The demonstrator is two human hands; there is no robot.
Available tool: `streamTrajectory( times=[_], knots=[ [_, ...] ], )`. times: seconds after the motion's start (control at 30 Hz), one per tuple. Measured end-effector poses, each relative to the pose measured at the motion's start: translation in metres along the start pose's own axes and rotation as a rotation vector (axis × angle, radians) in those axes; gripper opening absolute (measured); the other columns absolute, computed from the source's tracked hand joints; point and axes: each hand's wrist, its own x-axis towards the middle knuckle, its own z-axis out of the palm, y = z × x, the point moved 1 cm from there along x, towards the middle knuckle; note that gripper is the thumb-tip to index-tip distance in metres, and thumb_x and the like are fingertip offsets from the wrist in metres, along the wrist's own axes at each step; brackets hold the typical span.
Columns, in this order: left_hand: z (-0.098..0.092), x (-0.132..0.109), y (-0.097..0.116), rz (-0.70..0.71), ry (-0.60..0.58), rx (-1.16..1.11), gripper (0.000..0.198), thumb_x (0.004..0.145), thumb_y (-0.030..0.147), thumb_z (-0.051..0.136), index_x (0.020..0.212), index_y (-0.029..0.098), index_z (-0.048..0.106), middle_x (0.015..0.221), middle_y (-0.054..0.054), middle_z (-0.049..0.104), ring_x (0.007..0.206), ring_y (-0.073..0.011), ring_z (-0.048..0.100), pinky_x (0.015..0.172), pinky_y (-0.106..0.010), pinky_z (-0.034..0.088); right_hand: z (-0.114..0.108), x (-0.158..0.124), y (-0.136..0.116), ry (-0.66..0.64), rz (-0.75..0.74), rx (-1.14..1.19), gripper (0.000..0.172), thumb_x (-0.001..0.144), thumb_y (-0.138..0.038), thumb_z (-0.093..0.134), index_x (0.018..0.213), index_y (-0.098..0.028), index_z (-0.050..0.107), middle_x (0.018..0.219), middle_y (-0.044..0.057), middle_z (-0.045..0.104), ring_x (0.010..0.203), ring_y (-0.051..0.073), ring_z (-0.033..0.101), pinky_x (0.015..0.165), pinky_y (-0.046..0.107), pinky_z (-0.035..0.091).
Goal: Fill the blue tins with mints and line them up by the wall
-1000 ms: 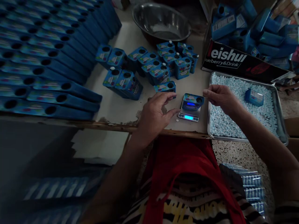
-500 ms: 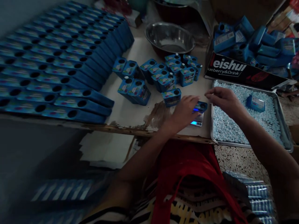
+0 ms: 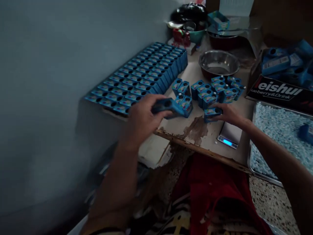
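My left hand [image 3: 144, 119] is closed around a small blue box [image 3: 174, 107] with a dark round hole in its end, held tilted above the table's front edge. The fingers of my right hand [image 3: 231, 115] close on another blue box [image 3: 210, 116], which stands on the table in front of a cluster of similar boxes [image 3: 205, 93]. Below my right wrist lies a small digital scale [image 3: 231, 132] with a lit blue display and a bare plate. One white pellet [image 3: 216, 142] rests on the table beside it.
Rows of blue boxes [image 3: 137, 80] fill the table's left side by the wall. A metal bowl [image 3: 219, 63] stands behind the cluster. To the right are a metal tray [image 3: 251, 156] of pale blue pellets and a carton [image 3: 276, 88] full of blue boxes.
The view has swung left. My left hand has moved left from the scale and now holds a box. The scale's box is off it. My right hand has come from the tray's edge to a standing box.
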Motion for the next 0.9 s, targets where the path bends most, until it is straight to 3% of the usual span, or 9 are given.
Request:
streamTrajectory(
  times=[0.07,0.13,0.2,0.3,0.4,0.47,0.67,0.8,0.9],
  knots=[
    [-0.014,0.029,-0.036,-0.085,0.093,0.129,0.047,0.086,0.022,0.092,0.129,0.023,0.074,0.123,-0.002,0.082,0.113,-0.0250,0.076,0.107,-0.042,0.063,0.005,0.002,0.000,0.014,-0.011,0.074,0.040,0.078,-0.044,0.098,0.109,-0.022,0.087,0.094,0.003,0.081,0.087,0.023,0.071,0.076,0.031,0.045],
    [-0.016,0.061,-0.064,-0.122,0.080,0.178,0.056,0.083,0.020,0.093,0.134,0.021,0.071,0.129,-0.002,0.081,0.117,-0.0245,0.074,0.113,-0.044,0.060,-0.001,-0.010,-0.001,0.094,0.030,0.166,0.040,0.076,-0.049,0.099,0.103,-0.021,0.087,0.093,0.003,0.081,0.087,0.024,0.072,0.077,0.032,0.047],
    [-0.008,0.088,-0.085,-0.100,-0.035,0.140,0.057,0.085,0.023,0.091,0.138,0.018,0.070,0.137,-0.004,0.079,0.122,-0.0229,0.071,0.120,-0.044,0.056,-0.015,-0.033,-0.004,0.217,0.107,0.252,0.048,0.074,-0.056,0.099,0.105,-0.021,0.088,0.094,0.004,0.081,0.086,0.025,0.073,0.077,0.033,0.050],
    [0.013,0.107,-0.111,-0.042,-0.231,0.001,0.052,0.091,0.051,0.087,0.130,0.019,0.075,0.138,-0.002,0.080,0.121,-0.0209,0.067,0.124,-0.044,0.051,-0.038,-0.077,-0.008,0.362,0.244,0.298,0.054,0.072,-0.062,0.099,0.105,-0.021,0.088,0.086,0.003,0.078,0.077,0.024,0.070,0.070,0.034,0.050],
    [0.031,0.103,-0.136,-0.008,-0.367,-0.082,0.075,0.079,0.085,0.076,0.121,0.024,0.080,0.121,0.000,0.083,0.108,-0.0202,0.065,0.111,-0.037,0.055,-0.049,-0.114,-0.012,0.404,0.332,0.265,0.055,0.072,-0.064,0.098,0.103,-0.020,0.087,0.080,0.002,0.075,0.070,0.021,0.065,0.066,0.033,0.048],
    [0.036,0.094,-0.153,0.031,-0.439,-0.059,0.084,0.074,0.094,0.069,0.121,0.027,0.082,0.109,0.000,0.082,0.095,-0.0191,0.063,0.097,-0.032,0.056,-0.046,-0.129,-0.011,0.396,0.368,0.236,0.055,0.073,-0.065,0.097,0.103,-0.020,0.087,0.081,0.002,0.076,0.070,0.020,0.064,0.067,0.033,0.048],
    [0.046,0.066,-0.178,0.148,-0.500,0.048,0.062,0.083,0.077,0.060,0.121,0.032,0.081,0.107,-0.002,0.077,0.101,-0.0251,0.066,0.101,-0.037,0.053,-0.025,-0.138,-0.005,0.326,0.360,0.081,0.047,0.080,-0.056,0.097,0.109,-0.022,0.086,0.093,0.006,0.080,0.077,0.022,0.067,0.074,0.034,0.047],
    [0.061,0.049,-0.169,0.158,-0.397,0.189,0.056,0.083,0.072,0.061,0.112,0.027,0.076,0.107,-0.009,0.074,0.111,-0.0330,0.065,0.113,-0.050,0.053,-0.021,-0.133,-0.001,0.276,0.366,0.031,0.044,0.078,-0.049,0.100,0.109,-0.022,0.085,0.099,0.008,0.081,0.085,0.025,0.070,0.077,0.034,0.047],
    [0.059,0.043,-0.156,0.131,-0.376,0.190,0.056,0.088,0.071,0.057,0.116,0.026,0.075,0.117,-0.010,0.076,0.118,-0.0357,0.068,0.115,-0.053,0.053,-0.026,-0.135,0.004,0.255,0.422,0.104,0.055,0.073,-0.047,0.103,0.118,-0.022,0.083,0.088,0.003,0.077,0.078,0.022,0.067,0.074,0.033,0.046]
  ],
)
